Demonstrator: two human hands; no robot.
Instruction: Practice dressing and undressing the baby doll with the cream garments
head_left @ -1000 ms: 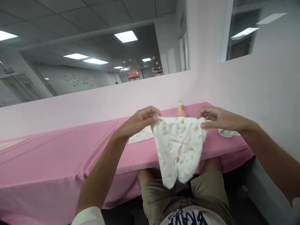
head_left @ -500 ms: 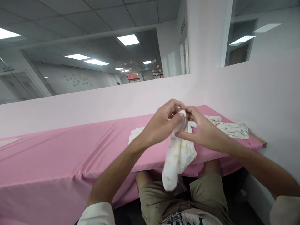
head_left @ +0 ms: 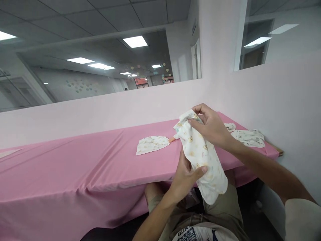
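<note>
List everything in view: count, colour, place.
Tablecloth: one, pink, lower half
Pants: one, white printed, centre-right
Cloth: one, white printed, left of pants
Doll arm: one, peach, beside cloth
Other clothes: two, white, right side
Pale strip: one, whitish, left edge
Walls: two, pale, background
Glass panes: two, greyish, in walls
Lights: several, white, above
Shorts: one, khaki, bottom centre
Shirt: one, white printed, bottom edge
Left hand: one, on lower pants
Right hand: one, on upper pants

Small white garment, yellow-printed, folded, with its gathered band uppermost. It is held aloft aslant, the lower end hanging past the near edge of the tabletop.
</note>
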